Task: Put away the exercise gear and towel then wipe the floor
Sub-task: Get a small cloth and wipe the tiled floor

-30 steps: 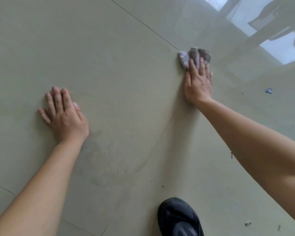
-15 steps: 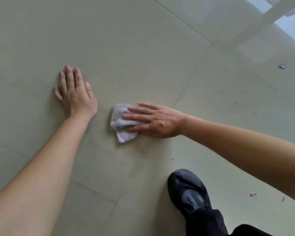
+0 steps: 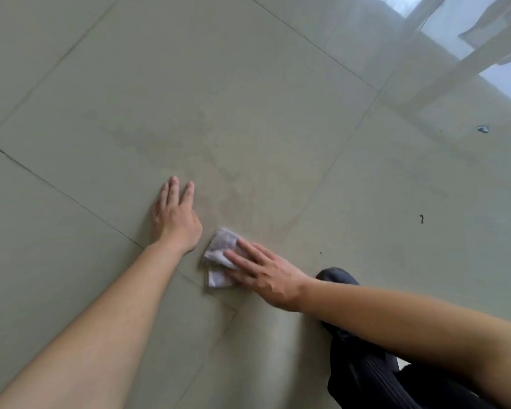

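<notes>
The right grip [image 3: 266, 276], a bare hand with fingers straight and slightly spread, presses flat on a crumpled whitish cloth [image 3: 220, 255] that lies on the tiled floor [image 3: 278, 84], its lower edge by a grout line. The fingertips cover the cloth's right side, and its left side shows clear of the hand. Just beside the cloth, the left grip [image 3: 174, 219] rests open, palm down on the tile with straight fingers and holding nothing; its thumb cannot be made out. Pale, faintly streaked tile stretches ahead and to both sides of the hands. A small dark fleck [image 3: 421, 219] and a small grey scrap [image 3: 483, 129] lie well apart to the right. A black shoe [image 3: 337, 276] shows behind the right forearm, which hides most of it, and a dark trouser leg [image 3: 366, 379] is cut off at the bottom edge. Bright window glare [image 3: 455, 33] on the far tiles carries blurred reflected shapes, too vague to identify.
</notes>
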Motion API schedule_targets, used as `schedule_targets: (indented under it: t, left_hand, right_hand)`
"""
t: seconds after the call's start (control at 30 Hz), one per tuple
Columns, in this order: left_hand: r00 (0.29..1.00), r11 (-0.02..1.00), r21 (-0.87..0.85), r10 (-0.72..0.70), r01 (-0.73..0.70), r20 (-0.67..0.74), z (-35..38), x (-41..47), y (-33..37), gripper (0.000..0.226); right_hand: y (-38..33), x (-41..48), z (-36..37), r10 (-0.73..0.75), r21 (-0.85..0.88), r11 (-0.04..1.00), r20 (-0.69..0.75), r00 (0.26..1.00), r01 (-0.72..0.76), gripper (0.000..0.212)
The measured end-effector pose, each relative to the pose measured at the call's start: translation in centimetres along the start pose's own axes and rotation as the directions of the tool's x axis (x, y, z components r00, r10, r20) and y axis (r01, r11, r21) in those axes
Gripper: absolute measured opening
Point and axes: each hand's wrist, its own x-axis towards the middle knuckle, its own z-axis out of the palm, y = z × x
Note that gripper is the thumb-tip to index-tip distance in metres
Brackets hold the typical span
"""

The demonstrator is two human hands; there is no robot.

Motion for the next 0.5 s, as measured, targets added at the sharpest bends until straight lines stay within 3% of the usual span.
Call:
schedule_targets:
  t: [0.07,0.13,0.2,0.27,0.37,0.5]
  left_hand:
    - [0.996,0.998,0.058,0.022,-0.027,0.092,-1.1,0.2,-0.2,0.068]
    - [0.972,0.994,0.106,0.012,-0.038,0.236,-2.7,0.8,-0.1,0.072]
    - [0.923,0.994,0.113,-0.048,0.005,0.381,-5.2,1.6,0.1,0.069]
    - [0.905,0.987,0.158,-0.077,0.012,0.418,-8.0,1.9,0.8,0.056]
    - [0.970,0.980,0.184,0.023,-0.069,0.241,-12.2,1.2,3.2,0.048]
    - [0.971,0.966,0.125,0.234,-0.226,-0.049,-16.6,-1.2,7.0,0.055]
  right_hand:
    - [-0.4,-0.6,0.1,-0.156,-0.035,0.986,0.105,0.982,0.161,0.044]
    - [2.2,-0.8,-1.7,-0.176,-0.076,0.980,0.115,0.978,0.186,0.040]
    - [5.4,-0.9,-6.7,-0.007,-0.122,0.992,0.090,0.996,0.018,0.042]
    - [8.2,-1.7,-13.4,0.266,-0.173,0.955,0.155,0.951,-0.239,0.047]
    - [11.6,-4.1,-23.0,0.547,-0.246,0.829,0.165,0.821,-0.502,0.061]
    - [13.6,-7.2,-30.8,0.603,-0.344,0.761,0.060,0.796,-0.550,0.074]
